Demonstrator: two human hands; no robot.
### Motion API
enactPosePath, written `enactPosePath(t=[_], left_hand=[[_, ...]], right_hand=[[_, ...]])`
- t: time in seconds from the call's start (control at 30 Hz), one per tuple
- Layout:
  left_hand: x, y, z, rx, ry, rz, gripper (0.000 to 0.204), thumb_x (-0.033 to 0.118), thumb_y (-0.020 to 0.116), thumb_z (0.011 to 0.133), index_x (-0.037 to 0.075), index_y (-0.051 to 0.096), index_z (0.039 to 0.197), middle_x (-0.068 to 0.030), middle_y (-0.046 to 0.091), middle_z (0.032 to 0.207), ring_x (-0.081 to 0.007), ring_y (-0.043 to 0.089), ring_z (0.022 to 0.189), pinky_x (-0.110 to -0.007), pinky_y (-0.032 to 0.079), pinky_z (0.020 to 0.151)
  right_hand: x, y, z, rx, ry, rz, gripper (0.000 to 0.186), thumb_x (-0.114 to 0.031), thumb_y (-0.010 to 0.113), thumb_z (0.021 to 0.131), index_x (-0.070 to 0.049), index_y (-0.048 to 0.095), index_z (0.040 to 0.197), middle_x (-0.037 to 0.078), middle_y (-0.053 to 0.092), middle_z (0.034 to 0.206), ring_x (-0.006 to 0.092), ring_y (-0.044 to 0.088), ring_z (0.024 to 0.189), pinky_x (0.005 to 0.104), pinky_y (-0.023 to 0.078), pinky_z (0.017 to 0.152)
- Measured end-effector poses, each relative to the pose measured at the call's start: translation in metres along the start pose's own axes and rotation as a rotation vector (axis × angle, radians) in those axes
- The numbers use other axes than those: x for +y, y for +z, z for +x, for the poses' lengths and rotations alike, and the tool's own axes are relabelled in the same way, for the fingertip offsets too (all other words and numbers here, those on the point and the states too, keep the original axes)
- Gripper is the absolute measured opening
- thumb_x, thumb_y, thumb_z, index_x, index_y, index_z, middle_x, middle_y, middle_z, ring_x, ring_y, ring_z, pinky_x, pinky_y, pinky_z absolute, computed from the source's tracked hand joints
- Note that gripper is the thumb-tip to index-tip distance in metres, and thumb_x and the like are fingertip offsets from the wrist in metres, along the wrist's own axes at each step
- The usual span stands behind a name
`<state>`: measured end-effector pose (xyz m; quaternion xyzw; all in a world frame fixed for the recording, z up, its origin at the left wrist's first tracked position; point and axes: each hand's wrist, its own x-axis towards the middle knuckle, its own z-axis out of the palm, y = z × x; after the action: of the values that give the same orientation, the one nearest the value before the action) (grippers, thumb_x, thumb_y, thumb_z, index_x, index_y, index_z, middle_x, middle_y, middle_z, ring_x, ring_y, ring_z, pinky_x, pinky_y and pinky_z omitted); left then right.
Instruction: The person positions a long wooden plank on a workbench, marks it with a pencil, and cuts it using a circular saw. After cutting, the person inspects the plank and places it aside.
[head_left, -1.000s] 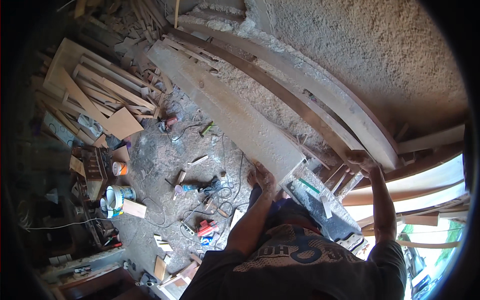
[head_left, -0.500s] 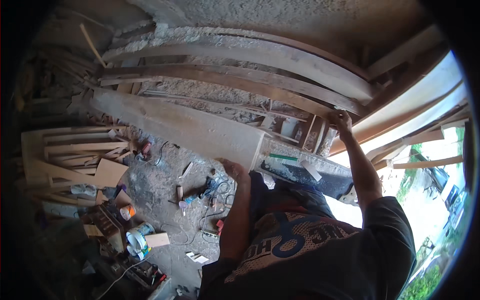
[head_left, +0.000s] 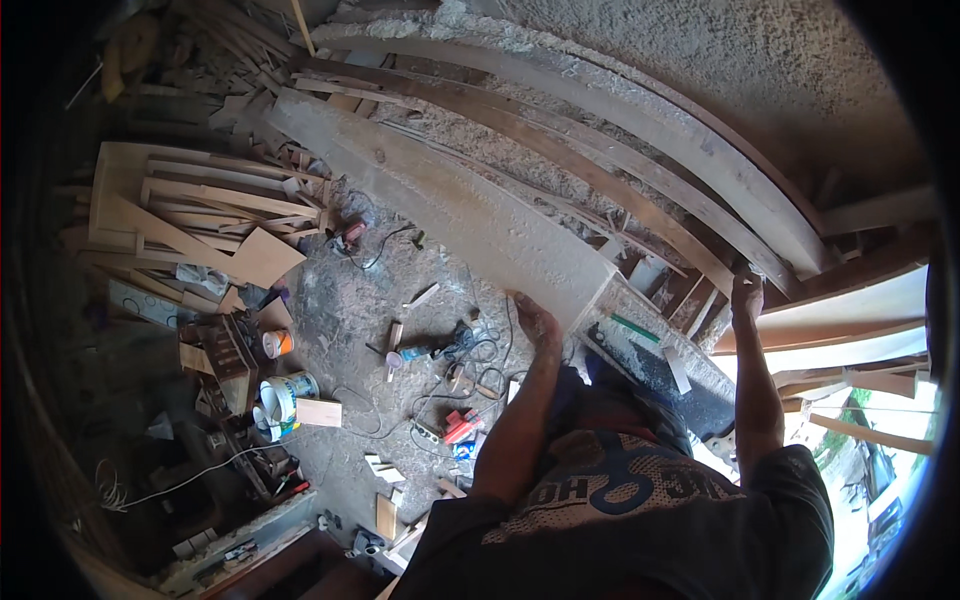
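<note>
My right hand is closed around the near end of a long, narrow brown plank, which stretches away to the upper left. My left hand lies against the near edge of a wide, dusty board, its fingers fairly straight and partly blurred. Beside that board's near end, a dark, dusty surface carries a green strip and a small pale offcut. Beyond the brown plank runs a thicker pale beam.
Stacked wooden frames and boards fill the left. Power tools with tangled cords, a red object and wood scraps lie on the dusty floor. White buckets stand at lower left. A rough wall rises behind the beams.
My view has turned, so the boards now slope more steeply down to the right and more floor shows. My right hand stays at the plank's end; my left stays by the wide board's edge.
</note>
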<state>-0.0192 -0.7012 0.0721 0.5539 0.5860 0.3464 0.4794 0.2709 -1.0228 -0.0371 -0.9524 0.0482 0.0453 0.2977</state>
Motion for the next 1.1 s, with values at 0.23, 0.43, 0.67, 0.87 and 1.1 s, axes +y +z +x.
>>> enactPosePath(t=[0.23,0.43,0.67,0.87,1.1], left_hand=[[-0.019,0.009,0.010,-0.040,-0.023,-0.117,0.067,0.045,0.037,0.106,-0.003,0.027,0.151,-0.0279,0.049,0.138,-0.0380,0.054,0.121,-0.043,0.043,0.102],[-0.019,-0.008,0.007,-0.135,-0.086,-0.166,0.064,0.034,0.043,0.105,0.002,0.019,0.155,-0.0223,0.039,0.149,-0.0317,0.043,0.133,-0.041,0.036,0.110],[-0.038,-0.005,0.017,-0.096,-0.140,-0.309,0.068,0.028,0.056,0.100,0.000,0.022,0.152,-0.0185,0.042,0.145,-0.0314,0.046,0.128,-0.043,0.037,0.109],[-0.010,-0.048,0.002,-0.108,-0.194,-0.354,0.064,0.030,0.054,0.100,-0.001,0.027,0.149,-0.0215,0.048,0.138,-0.0316,0.051,0.122,-0.043,0.043,0.102],[-0.038,-0.150,0.008,-0.123,-0.242,-0.409,0.062,0.041,0.054,0.101,0.002,0.035,0.145,-0.0155,0.050,0.135,-0.0262,0.053,0.118,-0.042,0.045,0.100]], right_hand=[[-0.164,0.063,-0.118,-0.652,-0.498,0.779,0.035,-0.022,0.067,0.094,-0.005,0.061,0.124,0.016,0.071,0.099,0.0221,0.068,0.085,0.0378,0.054,0.072],[-0.253,0.048,-0.166,-0.665,-0.818,0.128,0.047,-0.032,0.063,0.096,-0.002,0.057,0.132,0.021,0.064,0.127,0.0369,0.062,0.116,0.0417,0.049,0.096],[-0.290,0.015,-0.181,-0.798,-0.689,-0.020,0.069,-0.046,0.066,0.089,0.000,0.051,0.138,0.025,0.055,0.138,0.0377,0.053,0.128,0.0438,0.042,0.107],[-0.274,0.013,-0.212,-0.696,-0.872,-0.213,0.066,-0.044,0.067,0.087,-0.004,0.052,0.138,0.020,0.036,0.155,0.0411,0.031,0.144,0.0523,0.033,0.113],[-0.258,0.023,-0.301,-0.777,-0.932,-0.029,0.057,-0.033,0.069,0.085,-0.006,0.055,0.133,0.020,0.054,0.138,0.0409,0.047,0.130,0.0484,0.041,0.106]])
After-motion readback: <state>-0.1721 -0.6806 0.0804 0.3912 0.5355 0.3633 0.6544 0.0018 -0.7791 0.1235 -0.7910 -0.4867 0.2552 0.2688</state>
